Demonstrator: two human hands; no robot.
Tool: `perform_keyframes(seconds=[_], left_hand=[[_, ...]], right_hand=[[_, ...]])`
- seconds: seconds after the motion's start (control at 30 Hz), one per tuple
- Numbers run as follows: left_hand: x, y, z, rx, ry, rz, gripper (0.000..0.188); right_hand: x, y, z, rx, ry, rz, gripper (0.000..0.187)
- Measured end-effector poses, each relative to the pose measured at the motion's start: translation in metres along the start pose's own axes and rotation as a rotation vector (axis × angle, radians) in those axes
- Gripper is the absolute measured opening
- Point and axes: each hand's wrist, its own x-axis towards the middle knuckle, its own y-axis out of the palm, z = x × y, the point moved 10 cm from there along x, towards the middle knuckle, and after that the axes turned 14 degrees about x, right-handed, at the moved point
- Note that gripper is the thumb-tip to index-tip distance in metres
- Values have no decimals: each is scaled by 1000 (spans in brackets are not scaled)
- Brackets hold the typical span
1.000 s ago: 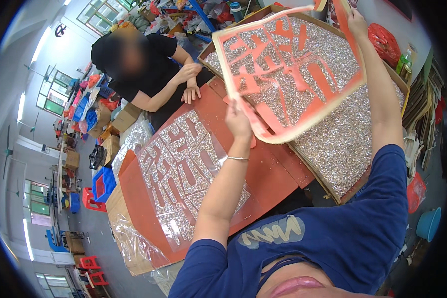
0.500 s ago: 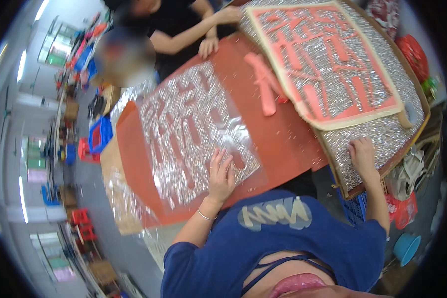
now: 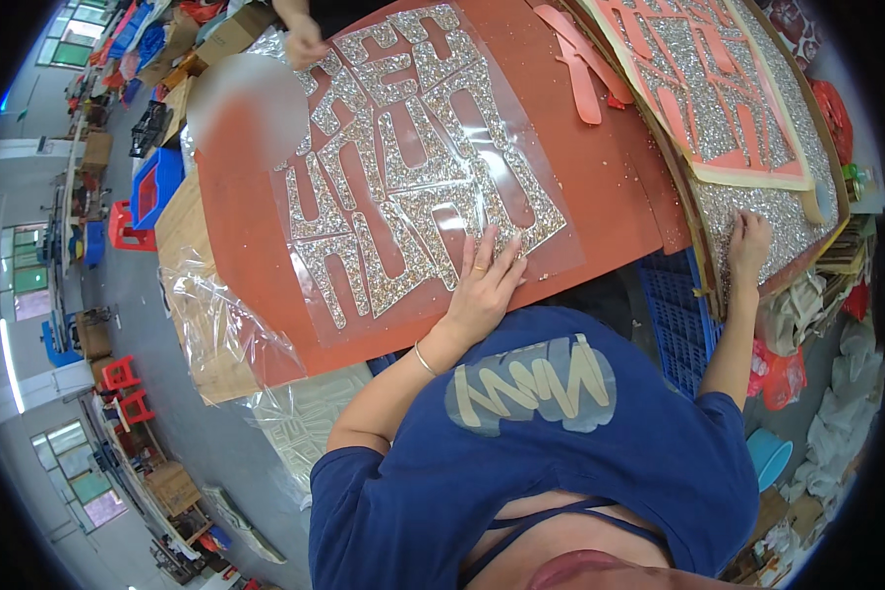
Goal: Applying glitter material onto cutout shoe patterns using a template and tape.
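A clear plastic sheet point(image 3: 551, 208) covered with glittering stones in a blocky cut-out pattern lies on a reddish-brown board. My left hand point(image 3: 484, 285) rests on the sheet's near edge with its fingers stretched out and spread; a ring and a bangle show on that arm. To the right stands a shallow box full of small shiny stones point(image 3: 713, 224). Over its near part is my right hand point(image 3: 749, 248), its fingers bent and drawn together at the stones. Whatever those fingers pinch is too small to make out. A pink stencil with a cream frame point(image 3: 757, 177) lies on the stones just beyond.
Pink flat strips point(image 3: 582, 84) lie on the reddish-brown board point(image 3: 615, 197), beside the box. A co-worker's hand point(image 3: 305, 44) is at the sheet's far left corner. Clear plastic wrap point(image 3: 231, 305) hangs at the left; a blue crate point(image 3: 680, 310) stands below the box.
The whole view has shifted, so the sheet and box sit higher in it. My left hand remains at the sheet's near edge, my right hand over the stones. The co-worker's hand has left the stencil.
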Motion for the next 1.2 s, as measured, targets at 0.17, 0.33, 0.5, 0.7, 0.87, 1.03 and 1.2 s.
perform_keyframes(seconds=[0.17, 0.33, 0.5, 0.7, 0.87, 1.03, 1.2], left_hand=[[15, -4, -5, 72, -41, -69, 30], [8, 17, -7, -31, -21, 134, 35], [6, -13, -13, -61, 17, 3, 39], [5, -16, -12, -100, -3, 35, 39], [13, -7, -8, -95, 10, 127, 38], [2, -20, -3, -172, 25, 48, 37], [-30, -52, 17, -315, 14, -198, 30]], right_hand=[[-3, -2, 5, -90, 26, -24, 11], [1, 12, 11, -32, -80, 43, 11], [9, 12, 7, -60, -53, 43, 12], [7, 17, 7, -35, -81, 101, 15], [6, 22, 1, -83, -112, 84, 13], [5, 18, 9, -107, -244, 35, 12], [6, 27, -16, -176, -231, 85, 12]])
